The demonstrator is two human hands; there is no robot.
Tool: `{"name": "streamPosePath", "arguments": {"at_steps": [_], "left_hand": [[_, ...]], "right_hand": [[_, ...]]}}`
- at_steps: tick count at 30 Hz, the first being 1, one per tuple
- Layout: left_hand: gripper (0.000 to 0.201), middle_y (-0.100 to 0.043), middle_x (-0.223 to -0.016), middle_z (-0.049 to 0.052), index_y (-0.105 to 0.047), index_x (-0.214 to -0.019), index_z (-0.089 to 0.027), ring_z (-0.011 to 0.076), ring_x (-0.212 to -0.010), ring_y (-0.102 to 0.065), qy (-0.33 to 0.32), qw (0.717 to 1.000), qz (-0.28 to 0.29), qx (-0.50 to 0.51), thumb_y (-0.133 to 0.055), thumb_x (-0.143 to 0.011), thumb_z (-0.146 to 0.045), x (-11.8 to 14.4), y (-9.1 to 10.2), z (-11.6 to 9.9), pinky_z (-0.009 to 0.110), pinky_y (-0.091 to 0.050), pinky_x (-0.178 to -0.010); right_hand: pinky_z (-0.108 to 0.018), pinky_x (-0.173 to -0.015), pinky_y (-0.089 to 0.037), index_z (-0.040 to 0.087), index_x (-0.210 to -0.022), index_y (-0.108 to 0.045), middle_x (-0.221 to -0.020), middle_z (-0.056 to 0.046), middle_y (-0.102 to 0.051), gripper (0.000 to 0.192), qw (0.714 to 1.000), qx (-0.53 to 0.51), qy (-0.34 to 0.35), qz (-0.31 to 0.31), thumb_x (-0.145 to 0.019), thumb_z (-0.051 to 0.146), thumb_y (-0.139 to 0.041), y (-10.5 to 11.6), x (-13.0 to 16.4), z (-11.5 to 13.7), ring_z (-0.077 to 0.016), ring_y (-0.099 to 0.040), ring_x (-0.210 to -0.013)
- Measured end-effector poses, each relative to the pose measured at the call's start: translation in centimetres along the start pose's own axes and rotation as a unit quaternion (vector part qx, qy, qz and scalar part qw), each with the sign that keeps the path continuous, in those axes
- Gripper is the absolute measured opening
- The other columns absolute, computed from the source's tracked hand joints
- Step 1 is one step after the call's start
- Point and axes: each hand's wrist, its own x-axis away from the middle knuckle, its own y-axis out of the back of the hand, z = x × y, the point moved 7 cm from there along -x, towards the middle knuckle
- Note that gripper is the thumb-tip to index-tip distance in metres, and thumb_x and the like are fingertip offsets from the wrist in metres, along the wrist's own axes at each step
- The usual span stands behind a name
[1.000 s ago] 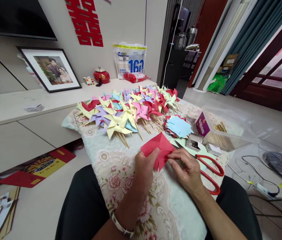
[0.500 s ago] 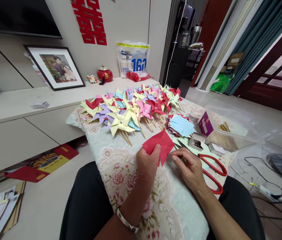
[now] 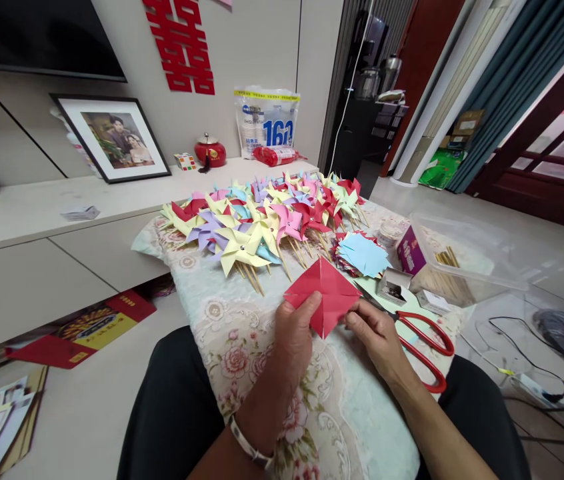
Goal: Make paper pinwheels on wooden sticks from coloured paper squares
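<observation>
Head view: two hands meet over a cloth-covered table, seen from above.
Left hand [image 3: 295, 333]: fingers curled, thumb pinching the left corner of a red paper [image 3: 323, 295].
Right hand [image 3: 375, 333]: fingertips closed on the paper's right corner.
Change: half a second ago the paper hung in loose points; now it is spread into a flat diamond between both hands.
Room: bare floral cloth [image 3: 242, 347] lies left of and below the hands; red scissors [image 3: 419, 347] lie just right of the right hand; pinwheels [image 3: 262, 220] and a blue paper stack [image 3: 362, 253] crowd the far side.
Paper: red, square on its corner, creased across both diagonals, held just above the cloth.
</observation>
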Motion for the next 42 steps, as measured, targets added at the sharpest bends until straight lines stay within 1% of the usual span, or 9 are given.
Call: {"name": "streamPosePath", "arguments": {"at_steps": [6,11,14,17,21,27,34,38,42], "left_hand": [[0.027,-0.075,-0.075,0.003,-0.071,-0.084,-0.017,0.0204,-0.070,-0.069,0.047,0.994,0.077,-0.059,-0.080,-0.068,-0.036,0.4,-0.5,1.7,0.033,-0.054,-0.071],[0.043,-0.071,-0.105,0.011,-0.059,-0.111,-0.017,0.0202,-0.080,-0.069,-0.084,0.972,-0.031,-0.218,-0.074,-0.072,-0.028,-0.2,1.4,0.2,0.033,-0.055,-0.073],[0.042,-0.066,-0.112,0.012,-0.057,-0.115,-0.018,0.0237,-0.093,-0.065,-0.292,0.868,-0.116,-0.385,-0.069,-0.075,-0.020,1.7,1.2,-3.1,0.038,-0.054,-0.080],[0.021,-0.067,-0.099,0.009,-0.062,-0.103,-0.020,0.0248,-0.097,-0.063,-0.448,0.751,-0.062,-0.481,-0.058,-0.084,-0.014,4.2,-1.1,-4.4,0.043,-0.050,-0.089],[0.031,-0.071,-0.108,0.012,-0.061,-0.117,-0.019,0.0275,-0.102,-0.064,-0.458,0.708,0.040,-0.536,-0.055,-0.087,-0.015,4.9,-2.8,-3.1,0.045,-0.050,-0.090],[0.046,-0.070,-0.119,0.018,-0.060,-0.127,-0.014,0.0317,-0.110,-0.064,-0.354,0.786,0.145,-0.485,-0.062,-0.084,-0.029,4.4,-3.4,-1.7,0.047,-0.049,-0.097],[0.035,-0.077,-0.102,0.008,-0.070,-0.110,-0.019,0.0254,-0.089,-0.069,-0.110,0.934,0.095,-0.325,-0.072,-0.079,-0.035,1.8,-0.9,0.0,0.034,-0.053,-0.084],[0.026,-0.076,-0.085,0.006,-0.073,-0.095,-0.015,0.0224,-0.077,-0.067,-0.035,0.979,0.063,-0.189,-0.072,-0.078,-0.035,0.5,0.7,1.2,0.032,-0.053,-0.074],[0.026,-0.075,-0.083,0.005,-0.073,-0.091,-0.014,0.0210,-0.075,-0.067,-0.007,0.992,0.069,-0.105,-0.076,-0.075,-0.035,0.4,0.7,1.4,0.030,-0.052,-0.071]], "right_hand": [[-0.031,-0.067,-0.049,0.023,-0.091,-0.073,-0.081,-0.001,-0.071,0.025,0.970,-0.212,-0.112,-0.047,-0.075,0.041,-0.082,0.1,0.3,-2.2,-0.0194,-0.062,-0.070],[-0.030,-0.063,-0.050,0.022,-0.077,-0.071,-0.071,0.000,-0.069,0.024,0.963,-0.230,-0.114,-0.088,-0.069,0.040,-0.086,0.6,0.2,-1.8,-0.0178,-0.060,-0.062],[-0.029,-0.061,-0.049,0.022,-0.073,-0.071,-0.070,0.000,-0.070,0.023,0.962,-0.227,-0.107,-0.109,-0.070,0.040,-0.085,1.0,0.1,-1.8,-0.0170,-0.058,-0.060],[-0.028,-0.062,-0.048,0.023,-0.074,-0.070,-0.071,0.001,-0.069,0.021,0.963,-0.222,-0.096,-0.118,-0.072,0.039,-0.083,1.3,0.1,-2.0,-0.0164,-0.057,-0.061],[-0.027,-0.062,-0.045,0.024,-0.075,-0.068,-0.070,0.002,-0.067,0.019,0.966,-0.218,-0.079,-0.112,-0.076,0.038,-0.081,1.4,0.2,-2.1,-0.0159,-0.054,-0.061],[-0.029,-0.063,-0.045,0.024,-0.087,-0.072,-0.073,0.000,-0.064,0.021,0.973,-0.216,-0.055,-0.065,-0.082,0.044,-0.075,1.0,0.4,-1.3,-0.0172,-0.055,-0.063],[-0.035,-0.070,-0.043,0.023,-0.100,-0.077,-0.081,-0.006,-0.068,0.044,0.984,-0.174,0.017,-0.019,-0.087,0.062,-0.059,0.7,0.3,-0.1,-0.0229,-0.056,-0.073],[-0.034,-0.068,-0.041,0.023,-0.110,-0.075,-0.086,-0.007,-0.069,0.044,0.995,-0.079,0.053,0.007,-0.096,0.056,-0.048,0.5,0.6,0.5,-0.0222,-0.056,-0.074],[-0.034,-0.071,-0.045,0.026,-0.108,-0.071,-0.102,-0.007,-0.069,0.019,0.990,0.051,0.128,-0.009,-0.096,0.036,-0.059,0.4,0.9,2.2,-0.0212,-0.060,-0.081]]}}
